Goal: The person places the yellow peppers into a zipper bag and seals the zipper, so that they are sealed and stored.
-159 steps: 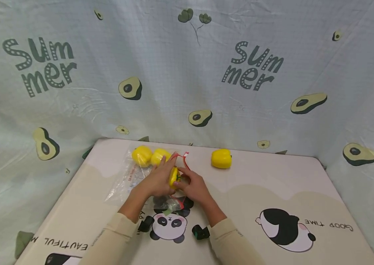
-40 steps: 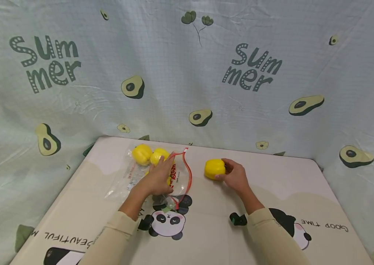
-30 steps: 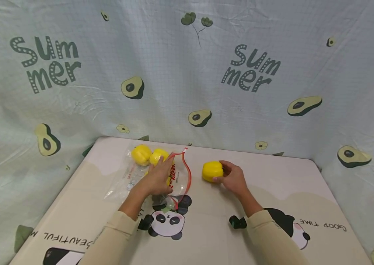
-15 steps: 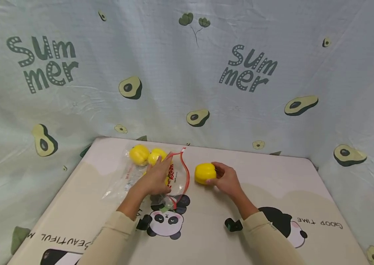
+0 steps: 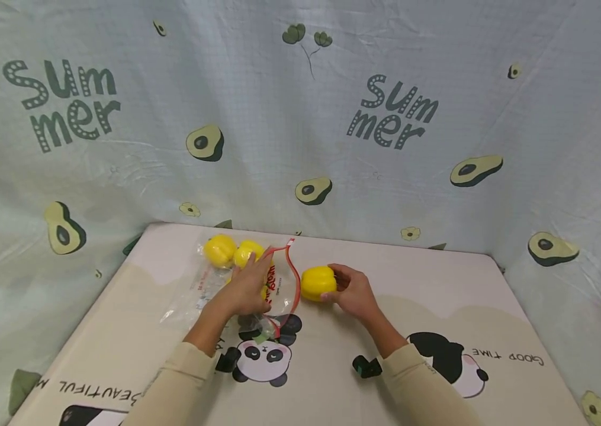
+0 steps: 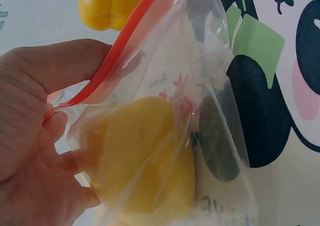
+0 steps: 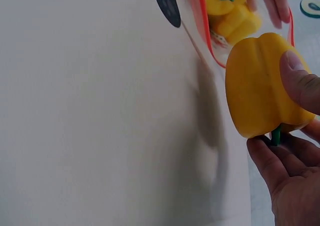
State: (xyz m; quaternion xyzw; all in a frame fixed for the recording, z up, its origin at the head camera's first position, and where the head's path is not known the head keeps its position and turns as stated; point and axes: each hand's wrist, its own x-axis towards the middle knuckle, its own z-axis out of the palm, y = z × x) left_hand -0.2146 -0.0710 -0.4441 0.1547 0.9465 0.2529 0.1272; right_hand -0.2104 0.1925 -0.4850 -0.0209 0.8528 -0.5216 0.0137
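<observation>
My right hand (image 5: 350, 293) grips a yellow bell pepper (image 5: 318, 282) (image 7: 262, 88) by its stem end, just right of the mouth of a clear zip bag (image 5: 215, 285) with a red seal strip (image 5: 293, 278) (image 6: 112, 51). My left hand (image 5: 247, 287) pinches the bag's red rim (image 6: 70, 102) and holds the mouth apart. Yellow peppers (image 5: 220, 250) lie inside the bag; one (image 6: 142, 166) shows through the plastic in the left wrist view, and others (image 7: 227, 6) show through the mouth in the right wrist view.
The work lies on a cream mat with panda prints (image 5: 265, 355) and lettering. An avocado-print cloth (image 5: 300, 118) hangs close behind and at both sides. Black wrist camera mounts (image 5: 365, 367) sit at my sleeves.
My right hand has carried the loose pepper leftward from the mat's middle to the bag's mouth. My left hand has kept its hold on the bag's rim.
</observation>
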